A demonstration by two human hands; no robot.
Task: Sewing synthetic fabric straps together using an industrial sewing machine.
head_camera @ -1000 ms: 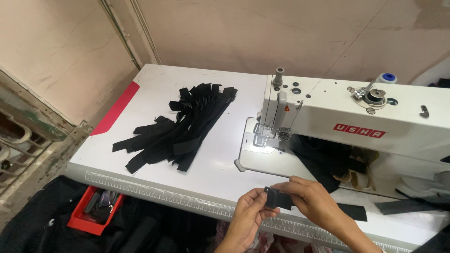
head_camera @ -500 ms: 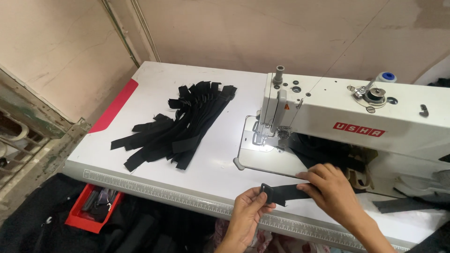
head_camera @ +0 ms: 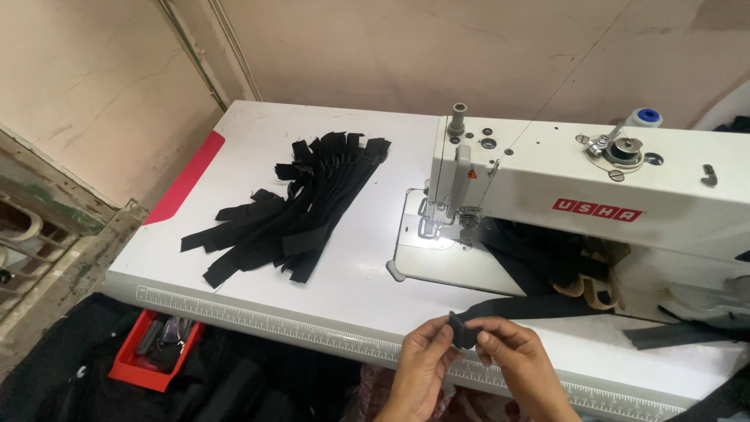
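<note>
My left hand (head_camera: pixel 426 353) and my right hand (head_camera: pixel 512 358) pinch the near end of a black fabric strap (head_camera: pixel 522 309) at the table's front edge. The strap's end is folded over between my fingertips. Its far part runs right along the table toward more black fabric (head_camera: pixel 539 254) under the arm of a white sewing machine (head_camera: pixel 594 191). The machine's needle area (head_camera: pixel 461 219) is lit by a small lamp.
A pile of several black straps (head_camera: pixel 293 215) lies left of the machine on the white table (head_camera: pixel 258 129). A ruler strip (head_camera: pixel 258 320) runs along the front edge. A red tray (head_camera: pixel 156 348) with small items sits below the table. Another black strap (head_camera: pixel 683 334) lies at right.
My hands have drawn the strap toward the front edge. My right hand moved left to meet the left, and the strap's end is now folded between both.
</note>
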